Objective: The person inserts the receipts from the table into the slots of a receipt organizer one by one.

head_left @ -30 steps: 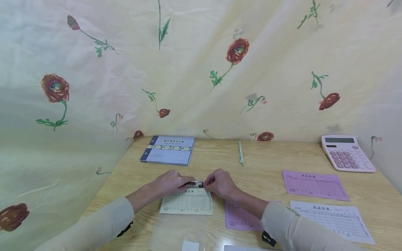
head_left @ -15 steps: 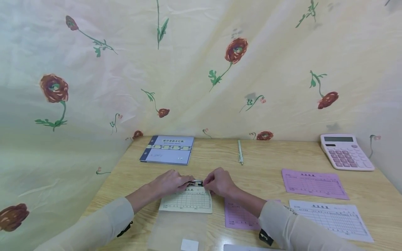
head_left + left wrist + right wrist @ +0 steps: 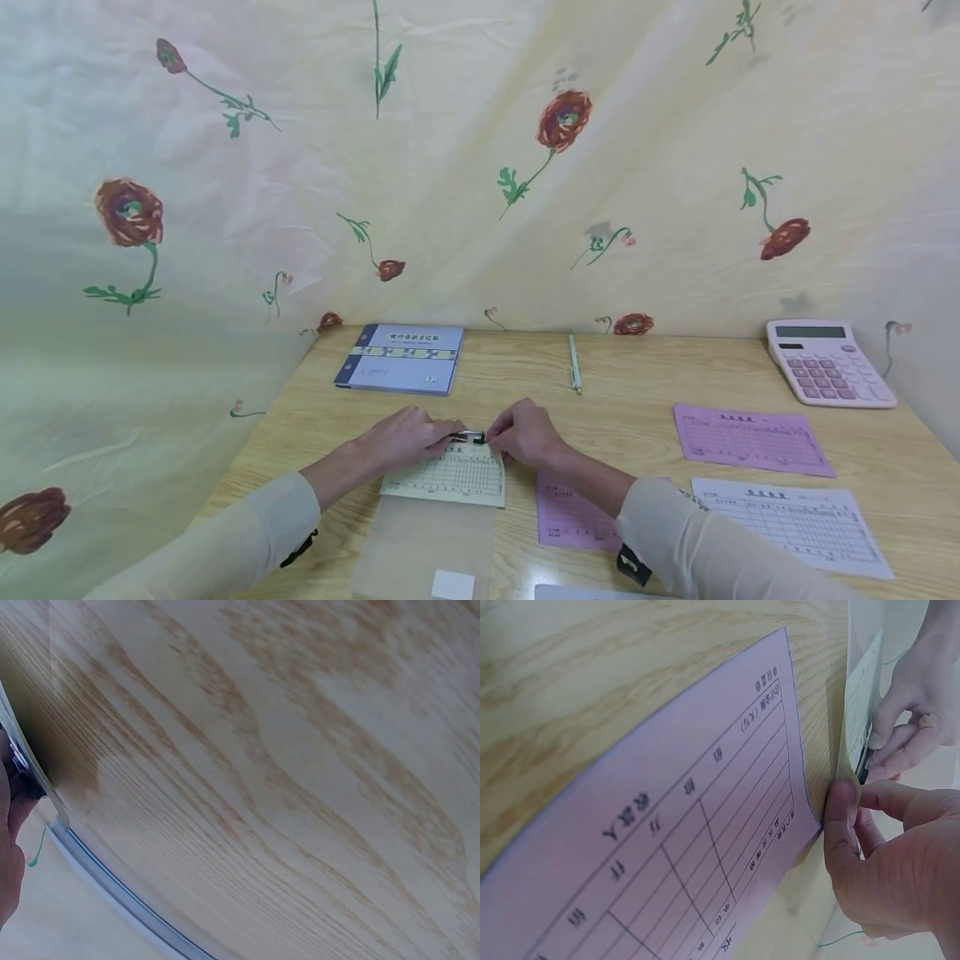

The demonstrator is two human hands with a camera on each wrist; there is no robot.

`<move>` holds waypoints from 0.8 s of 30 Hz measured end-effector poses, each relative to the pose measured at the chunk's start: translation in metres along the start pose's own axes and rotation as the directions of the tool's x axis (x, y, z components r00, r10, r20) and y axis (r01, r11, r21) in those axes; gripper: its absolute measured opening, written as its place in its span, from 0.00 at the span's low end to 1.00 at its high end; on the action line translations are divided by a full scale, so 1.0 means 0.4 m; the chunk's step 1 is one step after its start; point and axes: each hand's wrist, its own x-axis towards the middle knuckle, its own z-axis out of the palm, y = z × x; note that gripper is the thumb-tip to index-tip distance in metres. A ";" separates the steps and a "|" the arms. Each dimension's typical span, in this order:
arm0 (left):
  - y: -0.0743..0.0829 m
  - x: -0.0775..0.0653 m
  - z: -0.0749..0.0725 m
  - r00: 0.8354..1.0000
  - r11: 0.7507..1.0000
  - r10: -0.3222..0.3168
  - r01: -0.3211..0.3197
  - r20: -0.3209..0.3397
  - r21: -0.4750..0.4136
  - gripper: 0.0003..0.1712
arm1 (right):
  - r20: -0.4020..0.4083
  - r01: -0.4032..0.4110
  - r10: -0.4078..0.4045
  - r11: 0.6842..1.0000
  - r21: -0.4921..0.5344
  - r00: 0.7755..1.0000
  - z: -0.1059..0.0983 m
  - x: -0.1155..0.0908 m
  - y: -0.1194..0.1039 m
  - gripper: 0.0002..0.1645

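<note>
In the head view, a translucent clipboard (image 3: 427, 537) lies on the table with a pale yellow printed form (image 3: 450, 479) over its upper part. The left hand (image 3: 408, 435) grips the metal clip (image 3: 470, 436) at the board's top, its thumb along the clip. Just to the right, the right hand (image 3: 527, 437) pinches the form's upper right corner. The right wrist view shows the thumb and fingers of the right hand (image 3: 900, 855) on that corner, the sheet's edge bending between them. Only part of the left hand (image 3: 9, 847) shows in the left wrist view.
Purple forms (image 3: 753, 440) and a white form (image 3: 791, 525) lie to the right; one purple form (image 3: 573, 517) is partly under the right forearm. A blue account book (image 3: 405, 360), a pen (image 3: 574, 365) and a calculator (image 3: 828, 367) lie along the back, before a flowered curtain (image 3: 480, 167).
The pale yellow form has slid slightly up the board toward the clip, and its right side now bows a little. Both hands stay at nearly the same place.
</note>
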 end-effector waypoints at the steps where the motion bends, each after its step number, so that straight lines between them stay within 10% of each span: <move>1: 0.000 0.000 0.000 1.000 1.000 -0.001 0.001 0.001 0.000 0.12 | -0.003 0.001 -0.001 1.000 0.000 1.000 -0.001 0.000 -0.001 0.05; 24: -0.002 -0.004 0.005 1.000 1.000 -0.004 0.004 0.002 -0.019 0.13 | -0.067 0.017 -0.018 1.000 -0.004 0.998 -0.007 0.009 0.005 0.04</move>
